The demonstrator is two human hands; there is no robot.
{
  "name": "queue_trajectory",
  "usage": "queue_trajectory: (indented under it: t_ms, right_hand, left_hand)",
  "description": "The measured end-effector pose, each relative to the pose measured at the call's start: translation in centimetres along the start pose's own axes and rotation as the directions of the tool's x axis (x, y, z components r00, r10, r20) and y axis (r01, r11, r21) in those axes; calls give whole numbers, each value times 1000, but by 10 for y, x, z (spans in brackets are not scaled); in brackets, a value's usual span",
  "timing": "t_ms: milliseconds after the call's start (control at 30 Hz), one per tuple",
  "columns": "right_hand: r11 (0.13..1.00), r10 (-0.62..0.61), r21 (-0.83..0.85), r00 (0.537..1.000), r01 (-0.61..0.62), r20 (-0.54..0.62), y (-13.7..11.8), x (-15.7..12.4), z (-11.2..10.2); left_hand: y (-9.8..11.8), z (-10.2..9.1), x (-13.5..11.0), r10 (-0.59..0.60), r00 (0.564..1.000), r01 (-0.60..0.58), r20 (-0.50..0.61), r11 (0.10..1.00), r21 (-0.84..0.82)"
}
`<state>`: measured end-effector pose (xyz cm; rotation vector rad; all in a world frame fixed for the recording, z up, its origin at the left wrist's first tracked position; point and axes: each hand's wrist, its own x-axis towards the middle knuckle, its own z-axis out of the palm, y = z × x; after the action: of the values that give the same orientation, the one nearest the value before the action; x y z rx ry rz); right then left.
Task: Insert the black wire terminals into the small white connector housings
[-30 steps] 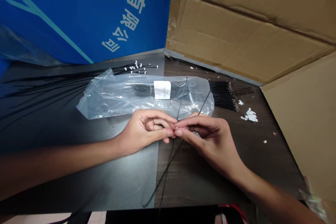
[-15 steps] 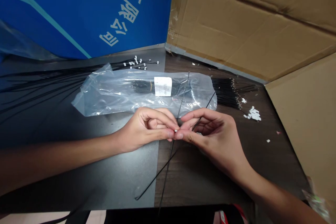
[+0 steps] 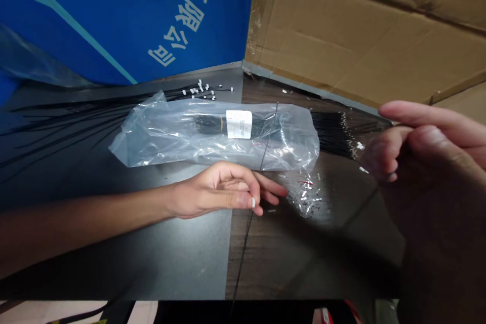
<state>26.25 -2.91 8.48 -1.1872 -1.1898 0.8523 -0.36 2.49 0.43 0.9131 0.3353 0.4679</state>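
Right hand has pulled away from the left and now hangs close to the camera, off the right edge of the worktop. Its fingers are curled and its thumb lies against them in a narrow grip, but whether it holds anything cannot be told. The left hand rests near the middle of the near half of the worktop, its thumb and forefinger closed in a tight pinch on a small white connector. A thin black wire runs through that hand, reaching up across a clear plastic bag and down towards the near edge.

The bag lies along the far half of the worktop, holding a bundled hank of black wires under a white label. Just beyond the bag's right end sits a bundle of loose black wires. Right of the left fingertips, a scatter of clear plastic bits lies on the wood-grain surface. More black wires fan out beyond the bag's left end, tipped with white connectors.
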Motion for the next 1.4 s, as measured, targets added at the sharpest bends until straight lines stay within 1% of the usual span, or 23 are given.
queue_trajectory:
  t_ms: [33, 67, 133, 167, 233, 300, 367, 433, 567, 667, 700, 767, 833, 867, 967, 1000, 1033, 1067, 1133, 1200, 1267, 1333, 1400]
  right_hand:
    - [1000, 2, 4, 1000, -2, 12, 2, 1, 1]
    - [1000, 20, 7, 998, -21, 58, 5, 2, 3]
    - [998, 59, 5, 981, -61, 187, 12, 3, 10]
    - [998, 60, 1, 967, -62, 246, 16, 3, 13]
    - [999, 49, -1, 942, -52, 333, 21, 3, 18]
    - [998, 37, 37, 934, -54, 357, 24, 2, 23]
    - [992, 36, 101, 942, -74, 334, 26, 3, 27]
    - [981, 61, 160, 957, -110, 285, 27, 5, 29]
    - [960, 158, 209, 978, -184, 137, 30, 13, 29]
    - [945, 202, 252, 978, -209, 54, 32, 17, 28]
    - [936, 213, 277, 976, -218, 47, 32, 16, 29]
    - [906, 248, 335, 966, -258, 73, 32, 11, 32]
    - [857, 312, 377, 936, -351, 163, 31, 1, 37]
    - [829, 347, 380, 910, -411, 227, 31, -5, 39]
    - [767, 439, 281, 791, -577, 425, 31, -22, 44]
    - [764, 456, 230, 757, -603, 467, 31, -26, 44]
    - [773, 464, 186, 740, -607, 487, 31, -28, 44]
    - [791, 463, 148, 738, -594, 491, 32, -29, 44]
    - [832, 440, 107, 766, -544, 468, 33, -30, 45]
    - [850, 432, 89, 782, -520, 449, 35, -28, 46]
    - [841, 444, 97, 781, -533, 439, 37, -27, 48]
    - [826, 456, 130, 786, -548, 418, 38, -25, 49]
    - [821, 450, 180, 809, -541, 379, 38, -22, 47]
  left_hand:
    - [2, 1, -1, -37, 998, 36, 54, 999, 20]
    - [4, 3, -3, -76, 992, 73, 97, 997, 38]
    - [6, 10, -6, -137, 981, 132, 134, 990, 43]
    - [6, 14, -8, -156, 979, 153, 128, 988, 32]
    - [6, 22, -10, -182, 980, 182, 80, 983, 7]
    - [5, 31, -11, -210, 977, 210, 27, 978, 9]
    - [3, 38, -12, -243, 970, 243, -5, 970, 21]
    - [1, 45, -14, -254, 967, 254, -13, 967, 13]
    - [-6, 54, -19, -254, 967, 254, -19, 967, 1]
    - [-12, 58, -22, -227, 970, 228, -90, 974, 7]
    - [-13, 59, -21, -210, 970, 213, -122, 977, 16]
    - [-13, 59, -20, -155, 969, 169, -193, 984, 58]
    - [-11, 58, -19, -76, 959, 120, -273, 982, 147]
    - [-10, 58, -18, -34, 950, 100, -311, 975, 199]
    - [-7, 57, -17, 62, 914, 88, -401, 934, 347]
    - [-7, 57, -17, 90, 901, 86, -425, 922, 377]
    - [-7, 57, -16, 120, 888, 79, -445, 912, 402]
    - [-8, 57, -16, 153, 876, 63, -457, 903, 424]
    - [-9, 56, -15, 221, 862, 21, -457, 884, 467]
    - [-9, 56, -15, 248, 864, 6, -437, 864, 503]
    - [-11, 57, -16, 221, 880, 32, -421, 856, 516]
    - [-14, 58, -20, 162, 900, 79, -404, 851, 519]
    - [-18, 61, -24, 101, 926, 114, -364, 843, 526]
